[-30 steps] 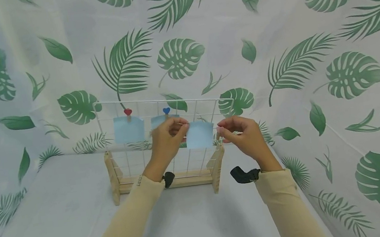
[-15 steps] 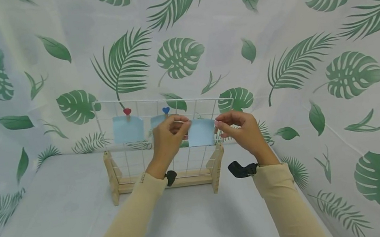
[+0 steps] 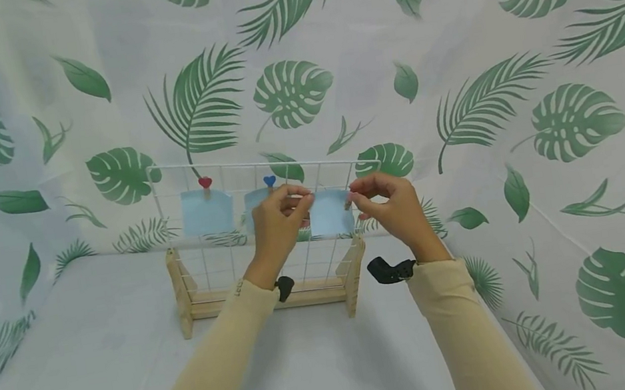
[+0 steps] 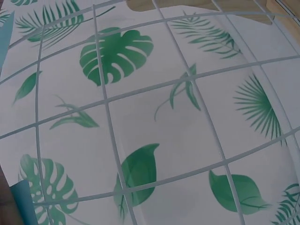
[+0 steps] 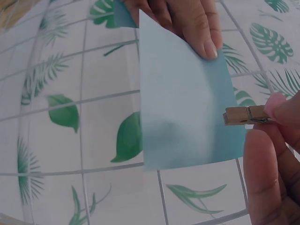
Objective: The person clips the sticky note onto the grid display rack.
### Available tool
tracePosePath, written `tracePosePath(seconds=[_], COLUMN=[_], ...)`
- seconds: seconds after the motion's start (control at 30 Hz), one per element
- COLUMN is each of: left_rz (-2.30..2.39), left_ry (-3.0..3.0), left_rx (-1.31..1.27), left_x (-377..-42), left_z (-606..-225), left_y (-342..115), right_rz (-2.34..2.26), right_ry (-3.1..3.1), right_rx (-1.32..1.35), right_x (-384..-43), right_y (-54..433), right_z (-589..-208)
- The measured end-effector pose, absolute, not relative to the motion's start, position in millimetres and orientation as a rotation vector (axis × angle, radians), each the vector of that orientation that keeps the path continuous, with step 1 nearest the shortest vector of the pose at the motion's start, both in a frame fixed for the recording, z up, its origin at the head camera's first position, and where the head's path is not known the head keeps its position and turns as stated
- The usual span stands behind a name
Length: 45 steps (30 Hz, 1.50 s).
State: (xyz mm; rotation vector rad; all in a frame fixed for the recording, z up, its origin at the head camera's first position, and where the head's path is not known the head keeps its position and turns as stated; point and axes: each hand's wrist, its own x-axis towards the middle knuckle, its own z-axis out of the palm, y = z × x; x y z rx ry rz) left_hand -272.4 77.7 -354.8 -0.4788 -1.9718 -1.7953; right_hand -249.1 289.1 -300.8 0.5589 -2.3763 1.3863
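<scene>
My left hand (image 3: 277,224) pinches the top left corner of a square light blue paper (image 3: 329,214) in front of a white wire grid stand (image 3: 181,302). Thumb and fingers of my right hand (image 3: 393,206) pinch a small wooden clothespin (image 5: 240,115) with a pink end. In the right wrist view the clothespin's tip overlaps the paper's edge, and left-hand fingers (image 5: 199,28) show at its top. Two more blue papers hang on the grid: one (image 3: 207,214) under a red heart clothespin (image 3: 205,183), the other (image 3: 253,202), partly hidden by my left hand, under a blue heart clothespin (image 3: 270,180).
The stand's wooden base bar (image 3: 321,295) rests on a white tabletop (image 3: 95,362). Behind it rises a white cloth backdrop (image 3: 365,99) printed with green leaves. Grid wires (image 4: 105,101) fill the left wrist view.
The blue paper has moved slightly up and right with my left hand. My right hand has moved up and left, bringing the clothespin from beside the paper to its right edge.
</scene>
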Motion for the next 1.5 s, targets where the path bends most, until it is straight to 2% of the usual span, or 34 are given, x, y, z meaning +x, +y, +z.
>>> tracePosePath(seconds=[0.47,0.7,1.2,1.5], left_rz=[-1.785,-1.722,-1.685,-1.527], left_ry=[-1.966,-1.977,-1.985,-1.991], left_rx=[-0.411,-0.419,-0.424,-0.458], left_x=[-274,-275,-279,-281], left_z=[-350,-352,-356,-360], left_y=[85,84,86,86], right_rz=[1.307,1.300,0.919,0.735], right_ry=[-2.436,-2.265,-2.332,-2.275], right_rx=[0.522,0.553,0.586,0.483], right_x=[-259,-264,-271,-268], right_y=[285,280,262,252], right_z=[-293,-293,-292,-291])
